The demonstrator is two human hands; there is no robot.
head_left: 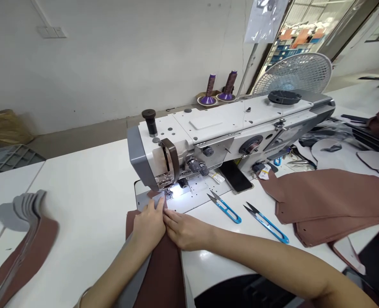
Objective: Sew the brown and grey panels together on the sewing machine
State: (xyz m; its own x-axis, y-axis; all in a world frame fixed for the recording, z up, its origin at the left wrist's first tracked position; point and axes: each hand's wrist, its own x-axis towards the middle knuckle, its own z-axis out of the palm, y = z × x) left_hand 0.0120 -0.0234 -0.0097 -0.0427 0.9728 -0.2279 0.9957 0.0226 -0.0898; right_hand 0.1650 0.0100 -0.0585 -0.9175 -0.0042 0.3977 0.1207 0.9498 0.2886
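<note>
Cloth (164, 273) lies at the lit end of the machine (220, 124), left hand (150, 224) and right hand (189, 233) on it, a bit bent; I cannot tell if they pinch. It looks like sewing; next needs slow, straight feeding.

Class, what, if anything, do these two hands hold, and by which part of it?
The left hand lies on the grey piece, the right hand on the brown piece, both near the sewing machine end; whether either grips cannot be told.
</note>
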